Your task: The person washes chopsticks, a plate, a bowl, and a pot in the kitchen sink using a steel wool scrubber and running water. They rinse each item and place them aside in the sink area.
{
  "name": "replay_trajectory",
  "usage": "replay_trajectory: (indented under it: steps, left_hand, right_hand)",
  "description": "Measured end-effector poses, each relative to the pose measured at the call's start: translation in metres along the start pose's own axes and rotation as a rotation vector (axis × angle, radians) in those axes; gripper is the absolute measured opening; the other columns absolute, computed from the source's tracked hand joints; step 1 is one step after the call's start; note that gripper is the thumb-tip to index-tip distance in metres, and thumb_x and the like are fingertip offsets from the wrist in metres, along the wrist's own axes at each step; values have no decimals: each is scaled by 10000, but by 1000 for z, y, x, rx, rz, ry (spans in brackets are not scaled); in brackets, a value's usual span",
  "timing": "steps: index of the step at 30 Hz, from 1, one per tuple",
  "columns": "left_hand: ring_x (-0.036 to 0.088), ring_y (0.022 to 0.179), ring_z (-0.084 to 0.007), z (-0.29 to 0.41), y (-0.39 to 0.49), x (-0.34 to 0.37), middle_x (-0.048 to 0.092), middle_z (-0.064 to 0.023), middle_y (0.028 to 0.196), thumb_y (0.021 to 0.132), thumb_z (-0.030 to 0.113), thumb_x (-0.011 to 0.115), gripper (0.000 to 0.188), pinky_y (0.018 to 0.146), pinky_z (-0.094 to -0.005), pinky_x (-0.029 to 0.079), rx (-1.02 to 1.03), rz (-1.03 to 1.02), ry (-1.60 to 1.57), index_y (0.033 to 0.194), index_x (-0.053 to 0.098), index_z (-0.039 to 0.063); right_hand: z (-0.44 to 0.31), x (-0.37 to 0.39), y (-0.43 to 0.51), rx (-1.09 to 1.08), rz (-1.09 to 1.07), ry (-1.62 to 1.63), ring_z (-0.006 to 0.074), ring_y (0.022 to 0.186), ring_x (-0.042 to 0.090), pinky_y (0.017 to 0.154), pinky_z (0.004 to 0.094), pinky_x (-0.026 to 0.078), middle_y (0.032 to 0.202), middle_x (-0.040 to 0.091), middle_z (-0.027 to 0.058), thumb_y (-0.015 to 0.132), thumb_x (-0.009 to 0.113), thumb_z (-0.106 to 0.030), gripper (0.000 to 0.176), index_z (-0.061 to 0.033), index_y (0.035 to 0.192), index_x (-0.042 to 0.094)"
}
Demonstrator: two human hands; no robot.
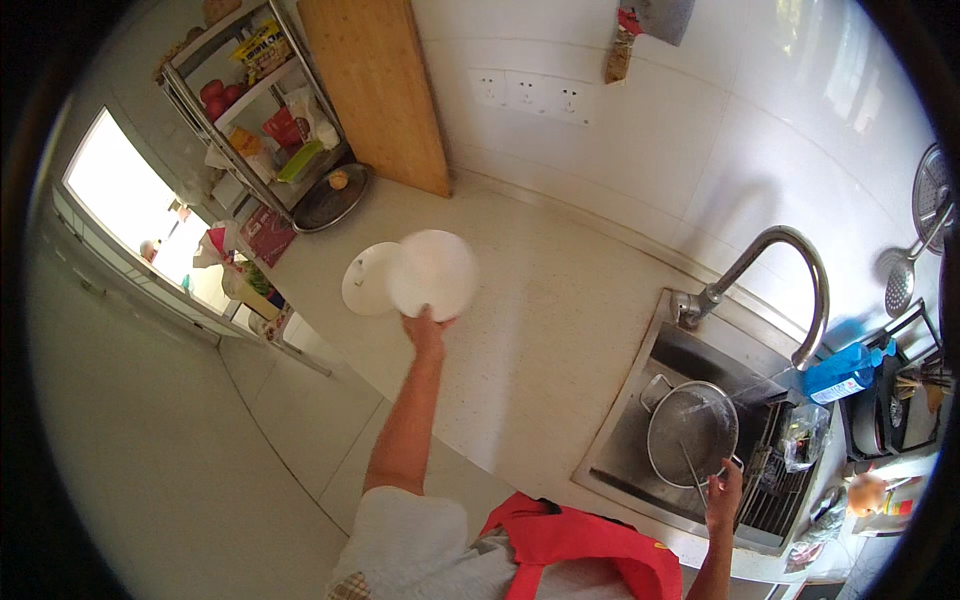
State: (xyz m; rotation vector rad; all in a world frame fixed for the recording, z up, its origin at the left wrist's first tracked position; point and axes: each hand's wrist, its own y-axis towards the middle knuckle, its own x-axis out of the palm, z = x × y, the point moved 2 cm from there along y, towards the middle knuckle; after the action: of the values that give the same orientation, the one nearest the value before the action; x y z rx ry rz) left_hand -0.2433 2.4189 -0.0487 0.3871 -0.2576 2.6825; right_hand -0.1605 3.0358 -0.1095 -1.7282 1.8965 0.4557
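My left hand [426,330] holds a round white dish [435,274] by its near edge, above the counter. The dish is blurred, so I cannot tell whether it is a plate or a shallow bowl. It partly covers a second white round dish or lid [369,279] on the countertop. My right hand [723,495] is at the near rim and side handle of a metal two-handled pot [694,424] in the sink. A thin utensil handle [688,461] leans in the pot, close to my right thumb. Water runs from the curved faucet [787,234] into the pot.
The steel sink [622,450] has a wire rack [761,472] on its right. Beyond it stand a blue soap bottle [838,375] and a clear plastic bag [806,435]. A wooden board [379,90], metal shelf [225,146] and dark round tray [330,202] stand at the far left.
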Motion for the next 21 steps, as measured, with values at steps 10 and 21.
replay_trajectory:
  steps: [10,21]
  left_hand:
    - [579,684,-277,-28,204,-102,554,-202,892,881,170,406,327,687,-301,535,-324,80,-247,987,410,-139]
    - [524,1038,-205,-69,290,-120,557,-154,1093,892,193,447,388,817,-224,437,-205,-401,401,1128,475,-113]
  right_hand:
    - [11,12,-19,203,-93,266,94,693,563,523,206,439,1015,543,36,833,501,-48,234,-68,1066,525]
    - [-9,-18,-37,47,253,-238,273,808,574,708,330,469,928,571,138,752,547,-67,174,-38,921,577]
